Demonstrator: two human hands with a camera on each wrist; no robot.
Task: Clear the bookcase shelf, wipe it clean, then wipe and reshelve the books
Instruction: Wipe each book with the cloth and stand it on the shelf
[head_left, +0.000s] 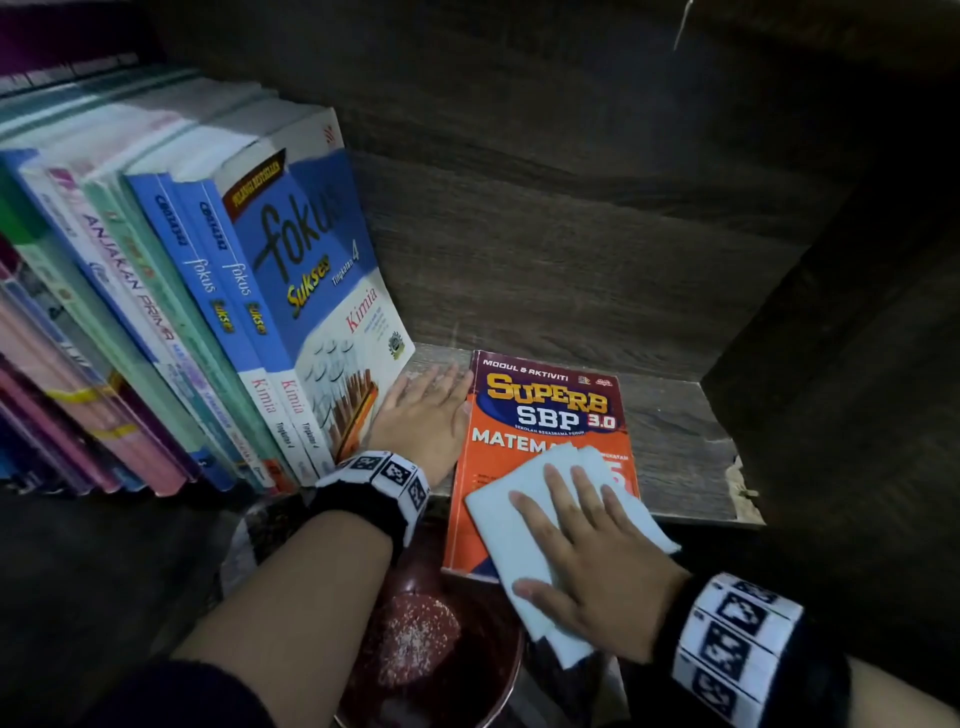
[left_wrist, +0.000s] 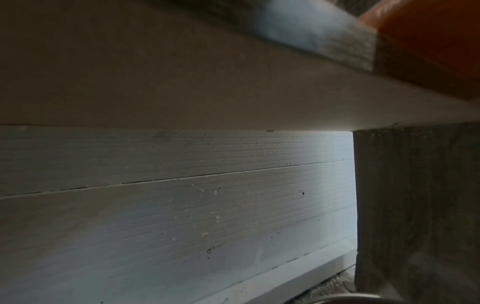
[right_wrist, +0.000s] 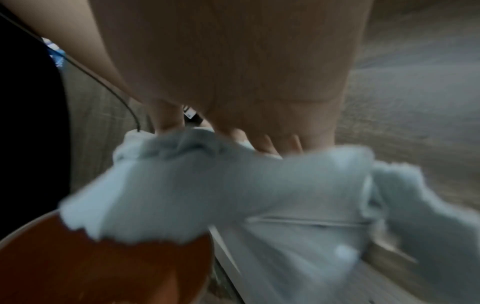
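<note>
"SUPERB SBP 3.0" book (head_left: 545, 415) under cloth (head_left: 524, 525)

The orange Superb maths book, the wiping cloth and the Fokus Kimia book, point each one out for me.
orange Superb maths book (head_left: 550, 410), head view, on the upper front cover at the title.
wiping cloth (head_left: 511, 525), head view, on the bare cloth left of the fingers.
Fokus Kimia book (head_left: 311, 260), head view, on the blue front cover.

The head camera looks down and forward from above into the bookcase, taking in the shelf (head_left: 670, 431) and both forearms. The left wrist camera sits very close under the shelf's front edge, facing white page edges (left_wrist: 182, 205). The right wrist camera looks along the palm, blurred, close to the pale cloth (right_wrist: 233, 195). All three catch the orange book (head_left: 519, 467).
</note>
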